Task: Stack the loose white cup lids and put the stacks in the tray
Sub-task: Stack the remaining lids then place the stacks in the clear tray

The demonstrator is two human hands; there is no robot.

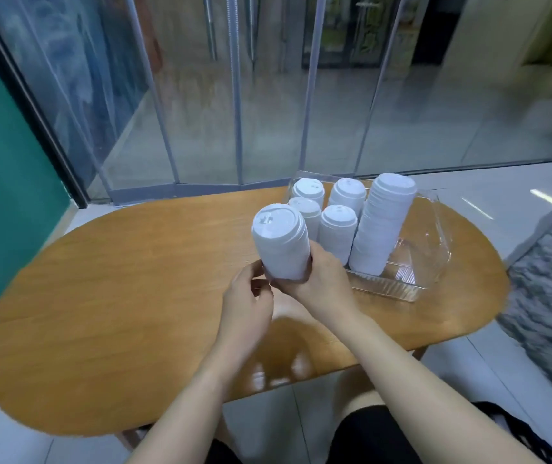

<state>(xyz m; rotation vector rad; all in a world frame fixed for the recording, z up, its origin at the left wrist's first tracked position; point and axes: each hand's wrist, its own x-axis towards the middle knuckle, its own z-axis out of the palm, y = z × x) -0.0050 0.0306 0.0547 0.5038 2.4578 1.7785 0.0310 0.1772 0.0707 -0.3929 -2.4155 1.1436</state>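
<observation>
Above the oval wooden desk (107, 296), your right hand (321, 279) clamps a tall stack of white plastic cup lids (281, 242) at its base, left hand (248, 296) pinching beside it, tilted toward the clear plastic tray (428, 262), likely to steady it.

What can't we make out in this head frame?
- Base of the held lid stack: covered by the left hand and right hand.
- Lid counts per stack: edges too fine and blurred.
- Tray floor under the five stacks: hidden by them.
- Grey object, right: blurred and cut by the frame edge.
</observation>
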